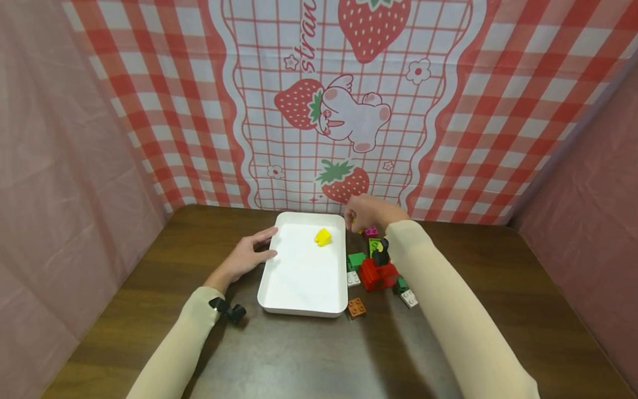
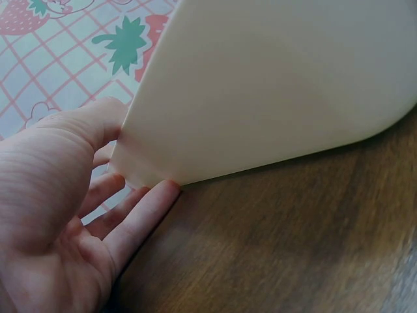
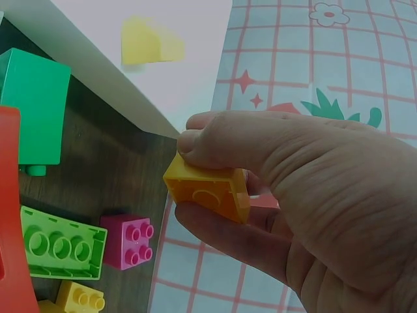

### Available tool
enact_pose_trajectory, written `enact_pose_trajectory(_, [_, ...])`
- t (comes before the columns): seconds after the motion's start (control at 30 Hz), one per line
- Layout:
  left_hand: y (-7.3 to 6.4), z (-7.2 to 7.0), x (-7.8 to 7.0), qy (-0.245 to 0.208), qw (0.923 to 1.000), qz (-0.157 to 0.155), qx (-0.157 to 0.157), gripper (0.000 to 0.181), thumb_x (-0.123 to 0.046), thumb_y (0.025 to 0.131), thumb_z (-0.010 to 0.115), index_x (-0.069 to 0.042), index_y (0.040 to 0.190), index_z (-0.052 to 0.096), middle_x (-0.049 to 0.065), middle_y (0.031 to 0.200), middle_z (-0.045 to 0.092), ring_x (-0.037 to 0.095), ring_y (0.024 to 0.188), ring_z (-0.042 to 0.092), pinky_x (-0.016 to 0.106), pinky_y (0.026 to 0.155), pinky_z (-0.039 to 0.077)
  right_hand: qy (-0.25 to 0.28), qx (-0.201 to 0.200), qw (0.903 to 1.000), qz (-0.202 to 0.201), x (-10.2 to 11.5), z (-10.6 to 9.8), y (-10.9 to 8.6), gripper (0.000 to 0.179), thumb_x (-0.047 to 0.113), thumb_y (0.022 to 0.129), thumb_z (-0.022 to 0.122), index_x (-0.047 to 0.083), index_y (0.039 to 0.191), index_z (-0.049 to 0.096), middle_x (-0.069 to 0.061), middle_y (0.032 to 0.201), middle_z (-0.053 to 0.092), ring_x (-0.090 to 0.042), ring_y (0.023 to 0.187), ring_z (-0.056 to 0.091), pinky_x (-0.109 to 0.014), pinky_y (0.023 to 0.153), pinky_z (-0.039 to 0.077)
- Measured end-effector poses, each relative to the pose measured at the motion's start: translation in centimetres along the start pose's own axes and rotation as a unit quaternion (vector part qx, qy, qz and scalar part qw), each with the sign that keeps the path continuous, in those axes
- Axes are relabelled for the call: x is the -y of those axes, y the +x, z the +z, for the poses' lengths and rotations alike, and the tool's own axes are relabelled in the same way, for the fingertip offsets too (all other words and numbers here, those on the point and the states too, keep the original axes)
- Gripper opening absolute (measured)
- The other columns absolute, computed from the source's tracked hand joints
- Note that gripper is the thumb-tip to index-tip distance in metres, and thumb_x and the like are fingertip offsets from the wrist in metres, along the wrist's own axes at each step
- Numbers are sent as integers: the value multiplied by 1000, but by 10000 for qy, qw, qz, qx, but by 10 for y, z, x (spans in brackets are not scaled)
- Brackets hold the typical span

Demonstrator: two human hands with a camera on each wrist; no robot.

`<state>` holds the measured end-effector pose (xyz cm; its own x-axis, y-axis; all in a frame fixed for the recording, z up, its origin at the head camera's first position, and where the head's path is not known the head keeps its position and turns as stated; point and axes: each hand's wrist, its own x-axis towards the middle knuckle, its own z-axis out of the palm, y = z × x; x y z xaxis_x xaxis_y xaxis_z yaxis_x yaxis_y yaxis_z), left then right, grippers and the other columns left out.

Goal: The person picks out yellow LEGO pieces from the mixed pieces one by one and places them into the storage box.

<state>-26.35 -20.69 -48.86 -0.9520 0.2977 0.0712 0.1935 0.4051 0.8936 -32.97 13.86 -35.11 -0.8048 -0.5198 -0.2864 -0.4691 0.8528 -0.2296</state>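
The tray (image 1: pixel 301 277) looks smooth plastic, right-hand bricks (image 1: pixel 356 261) glossy plastic, desk (image 1: pixel 279 360) grained wood, far curtain (image 1: pixel 399 136) matt cloth

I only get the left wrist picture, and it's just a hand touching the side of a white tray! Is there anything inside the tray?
Observer: Yes, one yellow block lies inside the white tray, toward its far right corner.
Child: Ooh! And is the other hand holding anything?
Observer: It is: the right-hand grip pinches an orange-yellow block.
Child: Are there any blocks on the table too?
Observer: Yes, a pink block lies right beside a light green block on the table, to the right of the tray.
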Motion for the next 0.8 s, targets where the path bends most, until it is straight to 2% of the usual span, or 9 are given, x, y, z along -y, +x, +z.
enact_pose_trajectory(0.17, [0, 0, 0, 28, 10000, 17, 14, 67, -10, 108, 74, -2, 169, 47, 22, 181, 40, 48, 170, 36, 67, 138, 31, -88, -10, 10000, -5, 3, 0, 0, 8, 6, 101, 79, 11, 103, 86, -8, 110, 79, -23, 89, 64, -28, 74, 58])
enact_pose_trajectory(0.33, [1, -1, 1, 4, 10000, -7, -9, 67, -9, 107, 74, -2, 169, 48, 20, 182, 40, 46, 171, 35, 66, 139, 30, -58, -4, 10000, -51, 8, -1, 2, 10, 3, 99, 77, 11, 101, 84, -8, 103, 78, -22, 86, 63, -29, 75, 57])
enact_pose_trajectory(0.5, [0, 0, 0, 68, 10000, -51, -9, 68, -11, 108, 74, -3, 170, 47, 19, 182, 40, 45, 172, 35, 66, 139, 29, -108, 7, 9999, -44, 11, 2, 6, 8, 6, 102, 79, 9, 105, 86, -6, 100, 77, -20, 84, 63, -28, 77, 58])
enact_pose_trajectory(0.8, [1, -1, 1, 40, 10000, -58, -5, 68, -11, 108, 74, -3, 170, 47, 19, 182, 40, 46, 171, 35, 66, 139, 30, -162, -111, 9997, -126, 18, 4, 10, 12, 6, 101, 78, 8, 109, 86, -5, 98, 76, -19, 83, 62, -26, 73, 53])
